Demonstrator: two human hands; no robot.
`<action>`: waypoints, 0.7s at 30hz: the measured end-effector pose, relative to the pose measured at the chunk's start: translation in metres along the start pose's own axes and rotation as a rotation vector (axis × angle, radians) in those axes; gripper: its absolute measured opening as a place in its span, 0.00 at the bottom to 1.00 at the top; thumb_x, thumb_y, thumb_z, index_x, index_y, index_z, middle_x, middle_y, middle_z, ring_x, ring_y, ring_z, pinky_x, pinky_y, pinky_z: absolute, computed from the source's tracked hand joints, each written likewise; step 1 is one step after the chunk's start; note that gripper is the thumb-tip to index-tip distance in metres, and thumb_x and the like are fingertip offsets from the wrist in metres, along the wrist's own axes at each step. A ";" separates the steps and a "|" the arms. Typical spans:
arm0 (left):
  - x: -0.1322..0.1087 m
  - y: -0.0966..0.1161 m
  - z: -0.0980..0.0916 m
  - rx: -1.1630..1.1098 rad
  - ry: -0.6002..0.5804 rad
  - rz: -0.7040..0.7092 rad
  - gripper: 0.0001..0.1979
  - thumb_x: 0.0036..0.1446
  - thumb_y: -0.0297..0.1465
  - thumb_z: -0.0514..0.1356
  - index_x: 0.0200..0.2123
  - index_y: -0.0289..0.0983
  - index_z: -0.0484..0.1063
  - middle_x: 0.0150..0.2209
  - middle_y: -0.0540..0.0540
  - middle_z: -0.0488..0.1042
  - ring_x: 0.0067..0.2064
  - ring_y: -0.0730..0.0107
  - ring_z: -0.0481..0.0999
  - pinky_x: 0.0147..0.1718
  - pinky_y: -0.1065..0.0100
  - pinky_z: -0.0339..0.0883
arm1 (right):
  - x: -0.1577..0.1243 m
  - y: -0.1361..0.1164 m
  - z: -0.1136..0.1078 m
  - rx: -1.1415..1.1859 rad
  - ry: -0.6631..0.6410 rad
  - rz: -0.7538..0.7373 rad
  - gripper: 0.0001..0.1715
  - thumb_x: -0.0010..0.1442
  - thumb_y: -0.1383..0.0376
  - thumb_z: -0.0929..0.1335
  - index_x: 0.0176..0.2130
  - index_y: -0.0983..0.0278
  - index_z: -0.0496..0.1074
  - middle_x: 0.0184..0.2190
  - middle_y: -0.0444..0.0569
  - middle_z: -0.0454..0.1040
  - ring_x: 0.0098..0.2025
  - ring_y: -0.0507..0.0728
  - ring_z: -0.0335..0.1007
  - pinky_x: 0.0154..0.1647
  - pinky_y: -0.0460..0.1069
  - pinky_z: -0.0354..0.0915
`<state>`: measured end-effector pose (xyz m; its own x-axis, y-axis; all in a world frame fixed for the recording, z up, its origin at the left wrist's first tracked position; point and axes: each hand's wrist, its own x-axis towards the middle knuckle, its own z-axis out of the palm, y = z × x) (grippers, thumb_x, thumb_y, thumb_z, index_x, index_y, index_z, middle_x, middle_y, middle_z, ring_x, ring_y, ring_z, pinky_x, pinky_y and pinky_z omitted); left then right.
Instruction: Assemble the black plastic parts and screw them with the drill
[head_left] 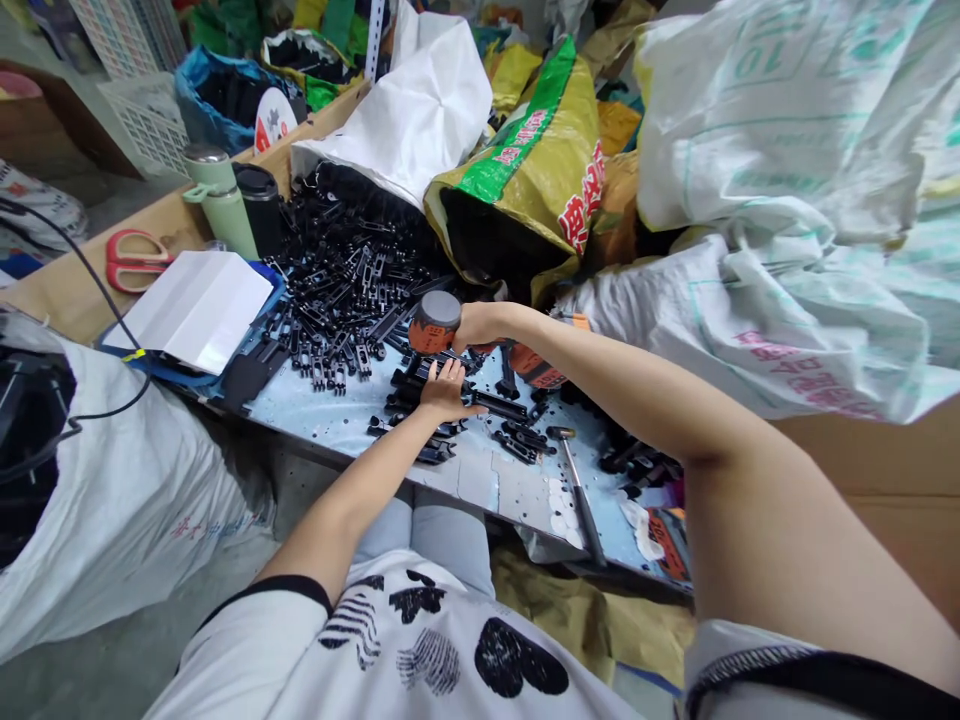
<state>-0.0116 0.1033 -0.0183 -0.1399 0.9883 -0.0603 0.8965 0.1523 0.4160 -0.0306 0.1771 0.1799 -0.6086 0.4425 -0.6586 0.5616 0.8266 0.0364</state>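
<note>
My right hand is wrapped round the grip of an orange and dark grey power drill, whose rounded end faces up toward me. The drill's tip is hidden. Just below it, my left hand lies with fingers stretched and thumb out to the right, over a row of black plastic parts. Whether its fingertips press on one of these parts is hard to make out. To the right of that hand runs a long black bar-shaped part. Another orange piece shows beneath my right forearm; whether it belongs to the drill I cannot tell.
A heap of black parts covers the bench's left and back. A hammer lies at right. Red scissors, white paper and a green bottle stand or lie left. Open sacks line the back.
</note>
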 end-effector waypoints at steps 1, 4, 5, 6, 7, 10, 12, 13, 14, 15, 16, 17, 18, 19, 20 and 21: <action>-0.008 0.001 -0.001 -0.003 0.001 -0.018 0.49 0.53 0.59 0.42 0.65 0.27 0.48 0.68 0.37 0.42 0.68 0.52 0.37 0.65 0.50 0.31 | -0.005 -0.003 0.001 -0.038 0.024 -0.003 0.14 0.44 0.63 0.69 0.31 0.69 0.76 0.22 0.49 0.73 0.26 0.56 0.70 0.24 0.46 0.62; -0.043 0.005 0.002 -0.025 0.031 -0.027 0.49 0.54 0.59 0.40 0.64 0.23 0.46 0.68 0.33 0.41 0.68 0.53 0.36 0.65 0.52 0.33 | -0.025 -0.012 0.003 -0.124 0.076 -0.008 0.15 0.45 0.60 0.69 0.30 0.68 0.77 0.23 0.50 0.74 0.28 0.57 0.71 0.26 0.47 0.62; -0.056 0.006 0.005 -0.030 0.040 -0.017 0.49 0.54 0.59 0.40 0.64 0.23 0.46 0.67 0.32 0.41 0.68 0.53 0.36 0.65 0.52 0.33 | -0.030 -0.015 0.005 -0.128 0.071 -0.015 0.15 0.45 0.59 0.69 0.30 0.68 0.77 0.23 0.50 0.74 0.28 0.57 0.71 0.26 0.47 0.63; -0.068 0.007 0.007 -0.032 0.047 -0.005 0.50 0.54 0.60 0.40 0.64 0.23 0.46 0.67 0.32 0.41 0.68 0.53 0.37 0.65 0.53 0.33 | -0.034 -0.019 0.006 -0.121 0.057 -0.026 0.14 0.45 0.59 0.69 0.29 0.67 0.77 0.23 0.50 0.74 0.28 0.56 0.71 0.27 0.46 0.63; -0.079 0.007 0.010 -0.030 0.053 0.002 0.51 0.53 0.61 0.41 0.64 0.24 0.45 0.67 0.32 0.41 0.68 0.53 0.37 0.65 0.53 0.33 | -0.036 -0.022 0.008 -0.112 0.035 -0.040 0.14 0.45 0.60 0.68 0.29 0.67 0.77 0.22 0.49 0.74 0.28 0.56 0.71 0.27 0.46 0.63; -0.094 0.007 0.014 -0.023 0.076 0.016 0.53 0.51 0.62 0.42 0.64 0.24 0.45 0.67 0.32 0.42 0.68 0.53 0.38 0.65 0.53 0.33 | -0.034 -0.029 0.015 -0.102 -0.006 -0.065 0.13 0.45 0.61 0.68 0.29 0.68 0.77 0.21 0.49 0.73 0.26 0.56 0.70 0.26 0.47 0.62; -0.094 0.007 0.015 -0.018 0.089 0.029 0.52 0.52 0.62 0.42 0.64 0.23 0.45 0.67 0.32 0.42 0.68 0.53 0.38 0.65 0.53 0.33 | -0.031 -0.032 0.019 -0.073 -0.018 -0.070 0.14 0.45 0.63 0.68 0.31 0.69 0.77 0.21 0.48 0.73 0.26 0.55 0.70 0.25 0.46 0.62; -0.093 0.006 0.015 -0.014 0.089 0.031 0.51 0.53 0.61 0.41 0.64 0.23 0.46 0.67 0.32 0.43 0.68 0.53 0.38 0.65 0.53 0.33 | -0.031 -0.032 0.021 -0.060 -0.019 -0.070 0.14 0.45 0.63 0.68 0.31 0.69 0.76 0.21 0.48 0.73 0.26 0.55 0.70 0.25 0.46 0.62; -0.091 0.006 0.014 -0.010 0.086 0.033 0.51 0.53 0.61 0.41 0.64 0.23 0.47 0.67 0.32 0.43 0.68 0.52 0.38 0.65 0.52 0.33 | -0.033 -0.033 0.023 -0.056 -0.012 -0.066 0.14 0.45 0.63 0.68 0.32 0.69 0.76 0.22 0.48 0.73 0.26 0.55 0.70 0.26 0.46 0.62; -0.090 0.005 0.014 -0.005 0.084 0.035 0.50 0.53 0.61 0.41 0.64 0.23 0.47 0.67 0.31 0.43 0.68 0.52 0.39 0.65 0.52 0.34 | -0.036 -0.033 0.025 -0.067 0.007 -0.057 0.15 0.46 0.62 0.68 0.32 0.69 0.76 0.22 0.49 0.73 0.27 0.55 0.70 0.27 0.47 0.63; -0.089 0.005 0.014 0.000 0.085 0.040 0.50 0.54 0.61 0.41 0.64 0.23 0.49 0.67 0.31 0.44 0.68 0.51 0.39 0.65 0.52 0.34 | -0.041 -0.034 0.026 -0.090 0.030 -0.047 0.15 0.46 0.61 0.68 0.32 0.69 0.77 0.23 0.49 0.73 0.27 0.56 0.70 0.28 0.47 0.63; -0.088 0.004 0.015 0.004 0.094 0.046 0.50 0.54 0.60 0.41 0.63 0.24 0.49 0.66 0.31 0.46 0.68 0.51 0.40 0.65 0.52 0.34 | -0.047 -0.036 0.028 -0.115 0.048 -0.038 0.15 0.46 0.60 0.68 0.32 0.68 0.77 0.23 0.49 0.73 0.28 0.57 0.71 0.29 0.48 0.63; -0.088 0.004 0.015 0.006 0.108 0.054 0.50 0.54 0.61 0.41 0.63 0.24 0.50 0.66 0.31 0.47 0.68 0.51 0.41 0.65 0.53 0.35 | -0.054 -0.037 0.030 -0.133 0.054 -0.037 0.16 0.47 0.59 0.68 0.32 0.68 0.77 0.23 0.50 0.74 0.29 0.57 0.71 0.30 0.48 0.63; -0.088 0.003 0.017 0.005 0.125 0.060 0.50 0.53 0.61 0.41 0.63 0.24 0.51 0.66 0.32 0.48 0.68 0.51 0.42 0.64 0.53 0.35 | -0.060 -0.040 0.032 -0.142 0.050 -0.045 0.16 0.47 0.59 0.68 0.32 0.67 0.77 0.23 0.50 0.74 0.30 0.58 0.71 0.31 0.48 0.63; -0.089 0.003 0.018 0.002 0.139 0.062 0.50 0.53 0.61 0.41 0.63 0.24 0.51 0.66 0.32 0.48 0.67 0.51 0.43 0.64 0.53 0.36 | -0.064 -0.043 0.034 -0.143 0.037 -0.060 0.16 0.47 0.59 0.69 0.33 0.67 0.77 0.24 0.50 0.74 0.30 0.58 0.71 0.32 0.48 0.63; -0.089 0.002 0.019 -0.005 0.148 0.060 0.51 0.52 0.62 0.42 0.63 0.24 0.51 0.66 0.32 0.49 0.67 0.50 0.45 0.64 0.53 0.38 | -0.067 -0.045 0.036 -0.143 0.023 -0.075 0.16 0.47 0.59 0.69 0.33 0.67 0.77 0.25 0.50 0.74 0.32 0.59 0.71 0.33 0.48 0.64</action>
<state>0.0111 0.0159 -0.0293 -0.1468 0.9842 0.0992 0.9032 0.0925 0.4191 0.0051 0.0973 0.1955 -0.6597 0.3841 -0.6459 0.4292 0.8981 0.0957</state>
